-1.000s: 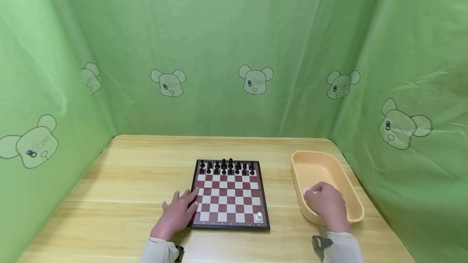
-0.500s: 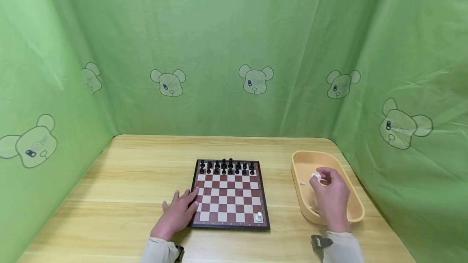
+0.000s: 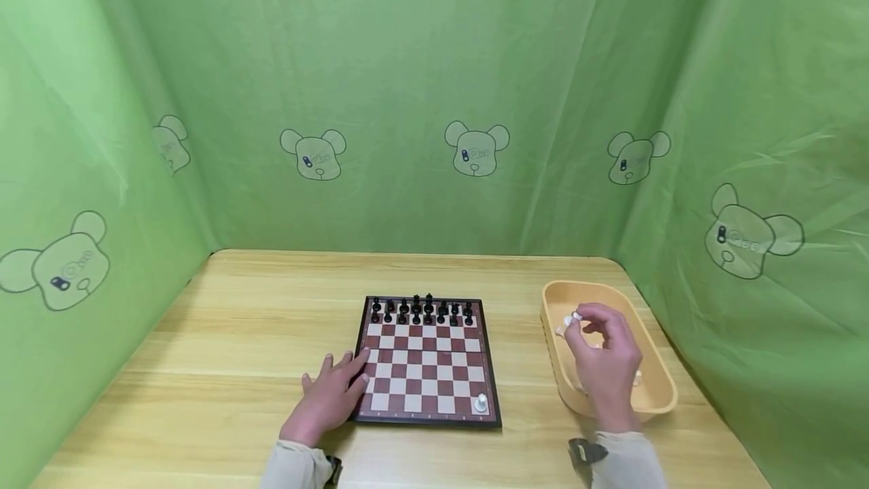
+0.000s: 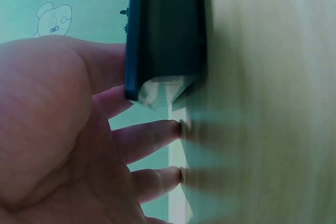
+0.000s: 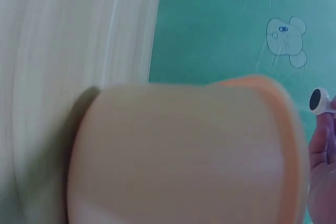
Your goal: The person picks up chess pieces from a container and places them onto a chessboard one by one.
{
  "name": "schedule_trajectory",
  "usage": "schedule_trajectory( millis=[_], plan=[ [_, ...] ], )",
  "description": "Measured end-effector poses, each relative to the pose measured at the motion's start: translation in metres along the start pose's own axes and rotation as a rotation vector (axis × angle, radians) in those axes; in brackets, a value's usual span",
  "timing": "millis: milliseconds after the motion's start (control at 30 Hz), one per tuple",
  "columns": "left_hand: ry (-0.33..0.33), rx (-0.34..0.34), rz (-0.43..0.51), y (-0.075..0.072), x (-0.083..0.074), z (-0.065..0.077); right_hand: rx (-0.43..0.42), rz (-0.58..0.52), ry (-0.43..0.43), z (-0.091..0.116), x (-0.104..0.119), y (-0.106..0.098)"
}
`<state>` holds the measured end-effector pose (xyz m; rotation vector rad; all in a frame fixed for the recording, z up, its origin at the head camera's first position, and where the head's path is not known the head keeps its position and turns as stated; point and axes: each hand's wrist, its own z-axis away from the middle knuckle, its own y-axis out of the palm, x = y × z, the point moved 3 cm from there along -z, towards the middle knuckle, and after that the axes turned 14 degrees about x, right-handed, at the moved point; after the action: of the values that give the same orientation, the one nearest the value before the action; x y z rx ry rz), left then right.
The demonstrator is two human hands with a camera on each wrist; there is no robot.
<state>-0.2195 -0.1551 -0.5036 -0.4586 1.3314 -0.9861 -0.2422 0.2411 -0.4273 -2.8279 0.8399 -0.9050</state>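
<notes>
My right hand (image 3: 606, 361) is over the orange plastic tray (image 3: 563, 293), pinching a white chess piece (image 3: 577, 316) between thumb and fingers. In the right wrist view the dark round underside of that chess piece (image 5: 315, 99) shows above the fingers. More small white pieces lie in the tray, partly hidden by the hand. My left hand (image 3: 329, 396) rests spread on the left edge of the chessboard (image 3: 429, 371). Two of its fingertips (image 4: 172, 128) reach down to the table beside the board. A single white piece (image 3: 480, 403) stands on the board's near right corner square.
Two rows of black chess pieces (image 3: 416, 315) stand along the board's far side. The wooden table (image 3: 204, 368) carries the board at its middle and the tray to the right. Green cloth (image 3: 407, 59) walls the table at the back and both sides.
My right hand has come up from the near part of the tray, now pinching a white piece and tilted to the left. The left hand and the board have stayed put.
</notes>
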Motion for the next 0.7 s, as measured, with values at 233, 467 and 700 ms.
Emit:
schedule_trajectory(
  millis=[233, 467, 700],
  plan=[
    [-0.006, 0.007, 0.001, 0.0, 0.0, 0.0, 0.053, -0.14, -0.095, -0.001, 0.021, 0.011],
    [-0.006, 0.008, -0.001, 0.0, -0.001, 0.001, 0.151, -0.222, -0.094, 0.009, 0.008, 0.024],
    [-0.011, 0.012, -0.006, -0.001, -0.002, 0.001, 0.24, -0.231, -0.138, 0.015, 0.008, 0.037]
  ],
)
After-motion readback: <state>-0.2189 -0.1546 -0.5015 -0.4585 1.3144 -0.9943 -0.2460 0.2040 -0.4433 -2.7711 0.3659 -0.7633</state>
